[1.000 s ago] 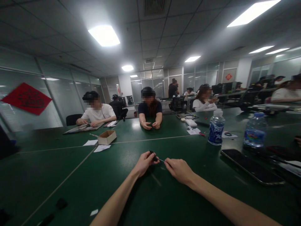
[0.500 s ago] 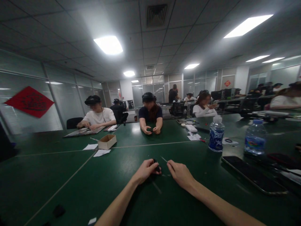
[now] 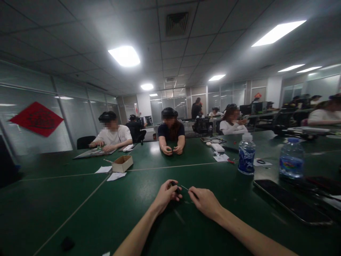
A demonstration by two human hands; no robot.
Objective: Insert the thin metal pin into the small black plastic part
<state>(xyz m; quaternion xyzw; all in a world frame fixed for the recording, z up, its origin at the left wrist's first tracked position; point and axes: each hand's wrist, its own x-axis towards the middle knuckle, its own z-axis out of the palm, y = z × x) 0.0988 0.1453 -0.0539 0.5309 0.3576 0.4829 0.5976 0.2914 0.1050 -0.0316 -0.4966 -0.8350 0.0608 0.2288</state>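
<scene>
My left hand (image 3: 166, 196) is closed round a small black object (image 3: 174, 185) just above the green table (image 3: 112, 213). My right hand (image 3: 205, 202) pinches a thin metal tool (image 3: 184, 187) whose tip points at that black object. Both hands are close together near the middle of the view, forearms reaching in from below.
A dark phone (image 3: 291, 202) lies at the right, with two water bottles (image 3: 246, 153) (image 3: 291, 158) behind it. A small cardboard box (image 3: 122, 163) and paper slips (image 3: 116, 175) sit to the left. Across the table, people (image 3: 170, 133) work with their own hands. A small black piece (image 3: 67, 243) lies near the bottom left.
The view has tilted up a little. My right hand drew the tool away from the black object and then brought its tip back close to it. My left hand kept its hold.
</scene>
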